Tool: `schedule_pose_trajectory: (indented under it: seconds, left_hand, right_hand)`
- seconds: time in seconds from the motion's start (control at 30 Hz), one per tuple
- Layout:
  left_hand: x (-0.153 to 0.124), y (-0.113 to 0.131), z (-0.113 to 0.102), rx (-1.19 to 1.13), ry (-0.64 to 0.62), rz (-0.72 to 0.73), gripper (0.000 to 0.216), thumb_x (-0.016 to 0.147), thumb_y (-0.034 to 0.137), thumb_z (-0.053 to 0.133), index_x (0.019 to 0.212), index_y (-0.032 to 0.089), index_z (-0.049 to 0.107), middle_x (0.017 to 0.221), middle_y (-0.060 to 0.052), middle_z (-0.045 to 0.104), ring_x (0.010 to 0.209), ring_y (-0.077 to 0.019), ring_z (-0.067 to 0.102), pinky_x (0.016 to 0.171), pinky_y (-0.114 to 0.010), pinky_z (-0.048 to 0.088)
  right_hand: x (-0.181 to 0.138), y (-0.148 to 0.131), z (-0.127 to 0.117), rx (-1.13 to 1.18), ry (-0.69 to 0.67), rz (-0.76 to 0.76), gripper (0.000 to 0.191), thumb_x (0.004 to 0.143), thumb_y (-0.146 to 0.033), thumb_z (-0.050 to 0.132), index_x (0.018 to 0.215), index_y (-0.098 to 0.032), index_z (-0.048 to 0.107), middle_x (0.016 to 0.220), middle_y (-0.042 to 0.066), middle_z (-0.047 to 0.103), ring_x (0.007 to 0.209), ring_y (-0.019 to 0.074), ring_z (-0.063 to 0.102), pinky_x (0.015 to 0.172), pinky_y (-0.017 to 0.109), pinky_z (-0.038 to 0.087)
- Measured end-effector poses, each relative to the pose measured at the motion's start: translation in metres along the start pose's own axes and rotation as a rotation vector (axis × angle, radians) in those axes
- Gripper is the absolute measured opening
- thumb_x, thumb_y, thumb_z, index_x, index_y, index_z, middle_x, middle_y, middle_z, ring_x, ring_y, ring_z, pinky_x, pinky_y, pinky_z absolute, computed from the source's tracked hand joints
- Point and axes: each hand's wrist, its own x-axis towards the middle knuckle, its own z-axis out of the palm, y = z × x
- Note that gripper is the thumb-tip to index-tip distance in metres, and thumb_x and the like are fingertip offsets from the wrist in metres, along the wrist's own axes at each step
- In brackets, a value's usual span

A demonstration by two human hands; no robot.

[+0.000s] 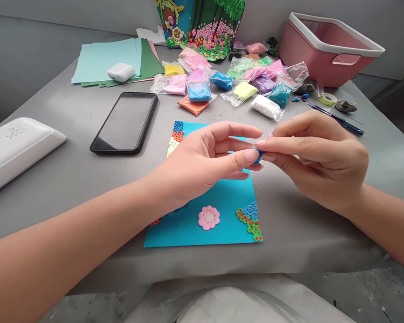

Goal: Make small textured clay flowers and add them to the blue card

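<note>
One small blue lump (258,156), held over right edge of turquoise sheet (182,233); gripped between thumb and fingertips of left hand (202,163) and right hand (326,157), with other left fingers loosely parted. Probably best worked lightly and evenly against steady left thumb.

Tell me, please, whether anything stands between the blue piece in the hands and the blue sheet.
No separate object visibly does. The left hand and right hand hold the blue piece near the right edge of the blue sheet; the left hand hides part of the sheet. Colourful packets lie beyond the sheet's far edge.
</note>
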Motion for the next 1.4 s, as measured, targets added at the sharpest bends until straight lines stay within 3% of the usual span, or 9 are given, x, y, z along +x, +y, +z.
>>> schedule_pose_trajectory:
  seconds: [0.17, 0.33, 0.53, 0.73, 1.03, 1.27, 1.4]
  left_hand:
    - [0.001, -0.001, -0.001, 0.014, -0.013, 0.026, 0.039, 0.079, 0.023, 0.098, 0.113, 0.026, 0.079, 0.101, -0.001, 0.087, 0.107, -0.0234, 0.083, 0.08, -0.027, 0.066]
    - [0.001, -0.001, 0.0, 0.01, 0.012, 0.049, 0.028, 0.082, 0.022, 0.096, 0.102, 0.026, 0.077, 0.094, 0.002, 0.085, 0.103, -0.0207, 0.082, 0.075, -0.024, 0.064]
    - [0.001, -0.001, -0.002, 0.008, -0.008, 0.019, 0.036, 0.078, 0.022, 0.098, 0.104, 0.026, 0.073, 0.088, 0.002, 0.084, 0.101, -0.0231, 0.082, 0.081, -0.029, 0.064]
    - [0.002, 0.0, -0.002, 0.006, -0.011, -0.007, 0.038, 0.076, 0.022, 0.099, 0.099, 0.025, 0.069, 0.084, 0.004, 0.083, 0.088, -0.0175, 0.08, 0.078, -0.027, 0.062]
    - [-0.001, 0.001, -0.002, 0.031, 0.027, 0.002, 0.042, 0.076, 0.024, 0.098, 0.103, 0.027, 0.066, 0.08, 0.005, 0.079, 0.081, -0.0172, 0.078, 0.08, -0.031, 0.062]
    - [0.001, 0.001, -0.001, -0.046, 0.001, -0.01, 0.033, 0.079, 0.018, 0.096, 0.099, 0.026, 0.071, 0.082, 0.007, 0.079, 0.082, -0.0141, 0.079, 0.076, -0.024, 0.063]
    - [0.003, 0.0, -0.001, -0.057, 0.055, -0.009, 0.032, 0.085, 0.034, 0.096, 0.106, 0.026, 0.073, 0.088, 0.005, 0.08, 0.081, -0.014, 0.079, 0.076, -0.025, 0.065]
  right_hand:
    - [-0.002, 0.0, -0.001, 0.019, -0.038, 0.049, 0.044, 0.098, -0.015, 0.077, 0.126, -0.048, 0.083, 0.099, 0.003, 0.076, 0.083, 0.0197, 0.075, 0.07, 0.038, 0.069]
    - [-0.002, 0.002, 0.001, 0.082, -0.053, -0.034, 0.055, 0.096, -0.01, 0.079, 0.143, -0.04, 0.076, 0.104, 0.003, 0.079, 0.085, 0.0165, 0.076, 0.073, 0.032, 0.069]
    - [-0.002, -0.001, -0.001, 0.007, -0.019, -0.038, 0.045, 0.092, -0.014, 0.086, 0.129, -0.04, 0.083, 0.099, 0.001, 0.083, 0.079, 0.0174, 0.078, 0.068, 0.032, 0.067]
    - [-0.003, -0.005, -0.004, -0.068, 0.001, -0.104, 0.041, 0.09, -0.012, 0.088, 0.122, -0.037, 0.084, 0.094, 0.0, 0.083, 0.075, 0.0155, 0.077, 0.064, 0.029, 0.064]
    - [0.0, -0.003, -0.001, -0.12, -0.015, -0.139, 0.027, 0.095, -0.015, 0.081, 0.115, -0.033, 0.079, 0.096, 0.001, 0.08, 0.077, 0.017, 0.075, 0.068, 0.032, 0.064]
    - [0.001, -0.009, 0.004, -0.142, 0.064, 0.032, 0.019, 0.101, -0.015, 0.07, 0.106, -0.032, 0.076, 0.095, 0.005, 0.074, 0.079, 0.0195, 0.071, 0.066, 0.036, 0.062]
    - [-0.001, -0.006, 0.006, -0.016, 0.105, 0.143, 0.027, 0.106, -0.016, 0.062, 0.114, -0.035, 0.08, 0.1, 0.005, 0.075, 0.079, 0.0195, 0.072, 0.067, 0.038, 0.063]
